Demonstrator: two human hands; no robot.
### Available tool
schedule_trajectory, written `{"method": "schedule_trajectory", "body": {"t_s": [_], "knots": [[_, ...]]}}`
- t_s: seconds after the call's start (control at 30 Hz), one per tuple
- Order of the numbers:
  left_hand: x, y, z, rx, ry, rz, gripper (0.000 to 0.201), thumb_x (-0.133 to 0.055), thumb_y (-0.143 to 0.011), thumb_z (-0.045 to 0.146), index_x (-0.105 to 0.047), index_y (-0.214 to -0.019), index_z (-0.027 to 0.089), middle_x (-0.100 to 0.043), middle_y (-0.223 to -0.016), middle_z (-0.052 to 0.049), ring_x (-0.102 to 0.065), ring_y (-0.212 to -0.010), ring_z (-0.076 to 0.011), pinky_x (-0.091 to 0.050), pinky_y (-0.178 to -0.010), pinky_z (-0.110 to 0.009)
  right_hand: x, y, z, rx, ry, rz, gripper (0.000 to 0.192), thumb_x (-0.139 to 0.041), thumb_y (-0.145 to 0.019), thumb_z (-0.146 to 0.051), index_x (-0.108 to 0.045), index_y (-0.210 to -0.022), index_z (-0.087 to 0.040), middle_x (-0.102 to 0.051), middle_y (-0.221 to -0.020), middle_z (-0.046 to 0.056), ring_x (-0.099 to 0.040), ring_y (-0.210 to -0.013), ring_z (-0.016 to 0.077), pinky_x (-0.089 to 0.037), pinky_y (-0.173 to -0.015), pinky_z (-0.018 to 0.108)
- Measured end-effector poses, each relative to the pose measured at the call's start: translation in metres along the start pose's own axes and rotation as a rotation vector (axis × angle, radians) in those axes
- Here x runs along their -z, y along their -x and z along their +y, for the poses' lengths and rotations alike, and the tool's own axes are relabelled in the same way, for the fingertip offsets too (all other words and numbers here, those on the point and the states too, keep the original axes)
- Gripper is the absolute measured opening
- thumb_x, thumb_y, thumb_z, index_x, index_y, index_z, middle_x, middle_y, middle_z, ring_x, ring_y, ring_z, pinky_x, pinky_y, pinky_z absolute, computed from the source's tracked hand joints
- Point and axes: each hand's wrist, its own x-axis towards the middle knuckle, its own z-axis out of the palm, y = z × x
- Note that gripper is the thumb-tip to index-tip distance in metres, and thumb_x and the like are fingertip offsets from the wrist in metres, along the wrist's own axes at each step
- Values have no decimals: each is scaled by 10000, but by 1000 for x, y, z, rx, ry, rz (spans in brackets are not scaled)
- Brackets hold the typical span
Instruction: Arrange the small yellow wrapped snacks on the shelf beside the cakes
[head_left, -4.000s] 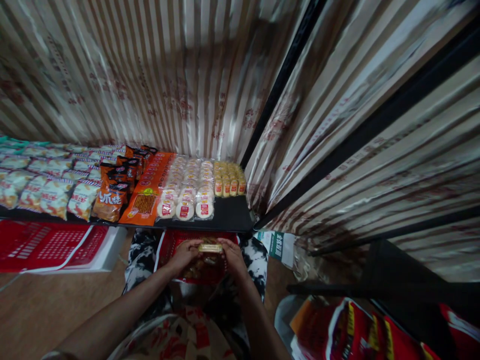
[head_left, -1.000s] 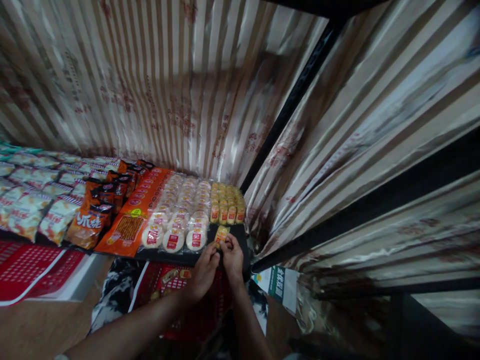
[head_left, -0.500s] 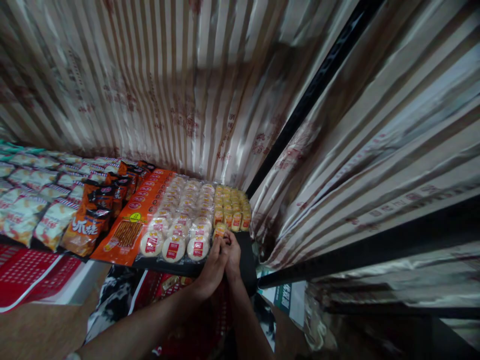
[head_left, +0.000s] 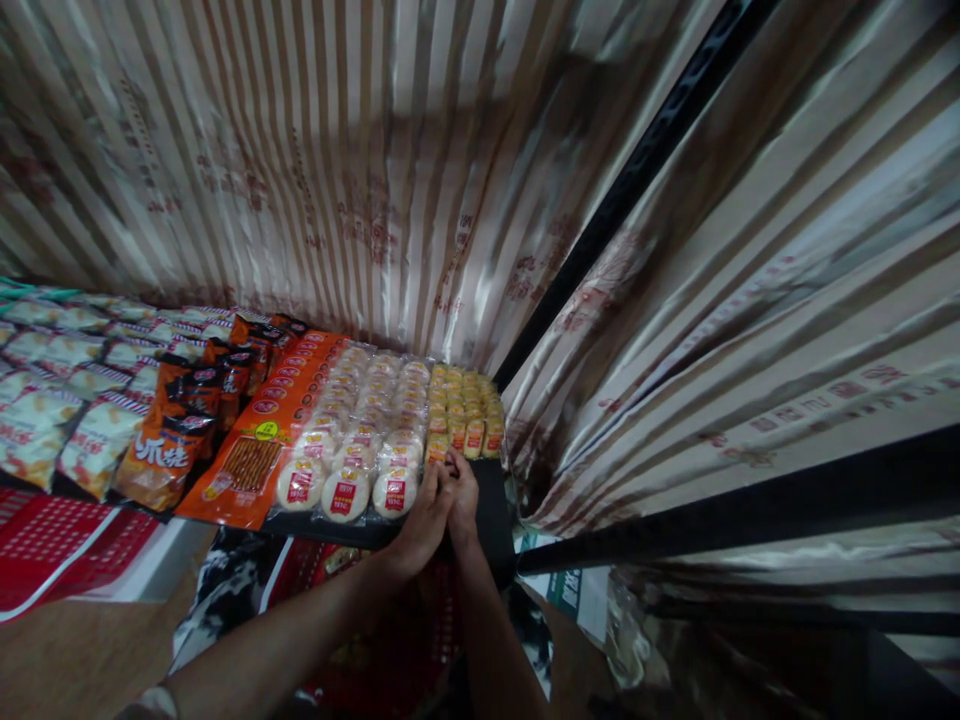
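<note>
Low in the centre of the frame I have both hands together at the front edge of the black shelf point(head_left: 491, 515). My left hand point(head_left: 420, 525) and right hand point(head_left: 463, 500) are touching, fingertips closed around a small yellow snack packet point(head_left: 437, 450) that they hold just in front of the rows of matching yellow packets point(head_left: 465, 405); most of the held packet is hidden by my fingers. Just left of the hands lie three columns of round white cakes point(head_left: 360, 440) in clear wrap with red labels, then a long orange packet point(head_left: 266, 430), then dark orange bags point(head_left: 169, 450), and pale bags point(head_left: 52, 400) run off to the left edge. Under the shelf, below my forearms, a red basket point(head_left: 352, 620) shows; I cannot make out what is in it. Striped shiny curtain point(head_left: 337, 170) fills the top of the frame.
</note>
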Motion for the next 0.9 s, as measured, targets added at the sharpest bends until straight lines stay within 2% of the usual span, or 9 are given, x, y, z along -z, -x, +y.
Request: {"method": "schedule_trajectory", "body": {"t_s": [0.1,0.3,0.5,0.63,0.73,0.9], "knots": [[0,-1,6,32,-13,0,627,-328,-878,368,-244,-1419,63,-162,-1523,-110,-99,-1409,-178,-76,-1160,-329,-3,-3,1,8,-22,10,431,-565,-692,-331,-643,-1083,-169,-676,-848,48,-610,-738,180,-506,-708,305],[0,-3,11,63,-3,40,577,-343,-883,387,-306,-1401,135,-217,-1513,-69,-140,-1402,-178,-110,-1157,-322,-5,-5,0,23,-11,-19,434,-530,-702,-311,-634,-1102,-180,-669,-933,57,-602,-751,165,-500,-725,292],[0,-6,6,72,-82,25,596,-306,-895,350,-252,-1417,66,-190,-1515,-110,-153,-1399,-165,-109,-1154,-294,-4,3,1,34,-48,26,450,-481,-723,-272,-597,-1151,-190,-634,-989,68,-600,-776,159,-507,-716,276],[-1,-7,7,91,-102,27,587,-275,-899,316,-238,-1418,44,-191,-1516,-115,-158,-1398,-148,-112,-1148,-261,-4,10,5,48,-56,46,427,-440,-731,-257,-594,-1123,-179,-587,-1057,90,-597,-842,165,-506,-776,297],[-2,-6,8,109,-94,10,564,-253,-889,263,-273,-1402,30,-223,-1507,-121,-187,-1392,-142,-125,-1143,-246,-5,12,7,101,-38,26,388,-420,-737,-243,-609,-1071,-182,-580,-1079,92,-592,-911,167,-484,-848,307],[-1,-7,4,82,-17,45,547,-302,-869,293,-367,-1369,80,-286,-1485,-114,-228,-1382,-183,-128,-1153,-304,-5,11,8,126,27,19,394,-383,-759,-218,-617,-1075,-190,-592,-1107,93,-576,-992,179,-458,-905,324]]}}
